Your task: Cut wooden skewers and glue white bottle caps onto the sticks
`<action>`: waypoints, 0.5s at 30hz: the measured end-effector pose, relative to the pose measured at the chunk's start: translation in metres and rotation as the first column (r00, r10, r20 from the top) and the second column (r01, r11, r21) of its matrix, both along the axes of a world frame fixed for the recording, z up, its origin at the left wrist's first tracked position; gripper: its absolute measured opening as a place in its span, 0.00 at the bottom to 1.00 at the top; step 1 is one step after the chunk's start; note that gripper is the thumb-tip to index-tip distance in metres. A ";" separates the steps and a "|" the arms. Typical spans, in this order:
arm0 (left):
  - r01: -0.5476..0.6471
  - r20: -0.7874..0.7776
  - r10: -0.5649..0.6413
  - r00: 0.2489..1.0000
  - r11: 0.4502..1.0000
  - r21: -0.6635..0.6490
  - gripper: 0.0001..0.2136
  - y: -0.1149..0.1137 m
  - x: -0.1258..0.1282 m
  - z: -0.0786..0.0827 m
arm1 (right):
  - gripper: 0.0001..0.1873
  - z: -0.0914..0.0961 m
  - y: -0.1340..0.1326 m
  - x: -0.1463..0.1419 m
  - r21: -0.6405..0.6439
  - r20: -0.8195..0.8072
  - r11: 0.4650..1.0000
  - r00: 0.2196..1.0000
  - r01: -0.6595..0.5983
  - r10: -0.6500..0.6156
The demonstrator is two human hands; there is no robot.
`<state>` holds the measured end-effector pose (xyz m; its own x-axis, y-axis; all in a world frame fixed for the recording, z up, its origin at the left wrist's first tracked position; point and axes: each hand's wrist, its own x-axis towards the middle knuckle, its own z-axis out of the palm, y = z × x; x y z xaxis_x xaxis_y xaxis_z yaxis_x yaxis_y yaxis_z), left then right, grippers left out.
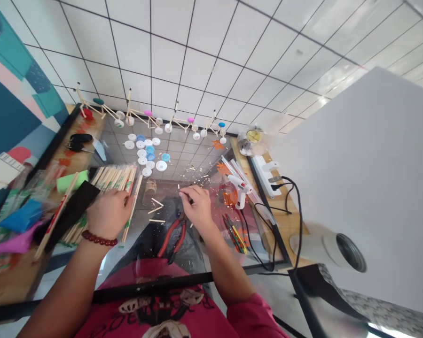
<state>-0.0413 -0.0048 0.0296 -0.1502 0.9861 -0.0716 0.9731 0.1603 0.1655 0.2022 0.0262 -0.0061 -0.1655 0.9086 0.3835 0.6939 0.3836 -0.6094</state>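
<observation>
Two hands worked with wooden sticks over a glass table point(151, 284).

Left of the red-handled cutters point(172, 237), the left hand point(109, 213) gripped a bundle of wooden chopsticks point(113, 178). Just above the cutters, the right hand point(197, 206) was closed in a pinch, apparently on a tiny stick piece point(189, 197). Short cut sticks point(155, 209) lay beside them.

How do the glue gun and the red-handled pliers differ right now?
The glue gun has a white body, while the red-handled pliers have red grips and dark metal jaws. The glue gun trails a black cord; the pliers show no cord. The glue gun lies farther from the person, to the right of the right hand, while the pliers lie nearer, below that hand. Neither is being held.
</observation>
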 end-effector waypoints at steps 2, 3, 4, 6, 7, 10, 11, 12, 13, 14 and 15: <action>0.026 0.011 -0.025 1.000 0.999 -0.048 0.16 0.000 0.001 0.001 | 0.07 -0.001 -0.001 -0.002 -0.013 0.039 1.000 0.999 -0.009 0.009; 0.022 0.022 -0.021 1.000 0.999 -0.040 0.16 0.000 -0.001 0.002 | 0.07 -0.001 -0.002 -0.002 -0.018 0.057 1.000 0.998 -0.009 0.010; -0.002 0.029 0.002 1.000 1.000 -0.004 0.16 0.000 -0.003 0.004 | 0.07 -0.001 -0.002 -0.003 -0.020 0.071 1.000 0.997 -0.008 0.009; -0.073 0.030 0.070 0.997 0.992 0.101 0.16 0.000 -0.010 0.008 | 0.07 -0.001 -0.002 -0.003 -0.014 0.088 1.000 0.996 -0.005 0.007; -0.104 0.027 0.101 0.995 0.986 0.130 0.17 0.001 -0.015 0.010 | 0.07 -0.001 -0.002 -0.003 -0.010 0.095 1.000 0.995 -0.006 0.007; -0.135 0.036 0.133 0.990 0.990 0.050 0.18 0.004 -0.025 0.011 | 0.07 -0.001 -0.001 -0.003 -0.008 0.111 1.000 0.994 -0.015 0.016; -0.136 0.047 0.135 0.990 0.991 0.007 0.18 0.005 -0.027 0.011 | 0.07 0.000 -0.001 -0.003 -0.004 0.114 1.000 0.993 -0.018 0.019; -0.139 0.056 0.140 0.988 0.990 -0.021 0.18 0.006 -0.027 0.010 | 0.07 0.000 -0.002 -0.003 0.002 0.116 1.000 0.993 -0.020 0.020; -0.144 0.062 0.146 0.987 0.989 -0.033 0.18 0.007 -0.027 0.009 | 0.07 0.000 -0.002 -0.003 0.010 0.117 1.000 0.993 -0.021 0.020; -0.148 0.062 0.149 0.987 0.989 -0.032 0.17 0.008 -0.026 0.007 | 0.07 0.000 -0.002 -0.003 0.018 0.117 1.000 0.993 -0.021 0.019; -0.152 0.058 0.153 0.987 0.988 -0.028 0.17 0.008 -0.025 0.007 | 0.07 0.000 -0.002 -0.003 0.026 0.116 0.999 0.993 -0.021 0.017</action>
<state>-0.0664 0.0033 0.0363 -0.2934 0.9499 -0.1079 0.9256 0.3105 0.2166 0.1987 0.0241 -0.0057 -0.2272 0.8945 0.3851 0.7515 0.4126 -0.5148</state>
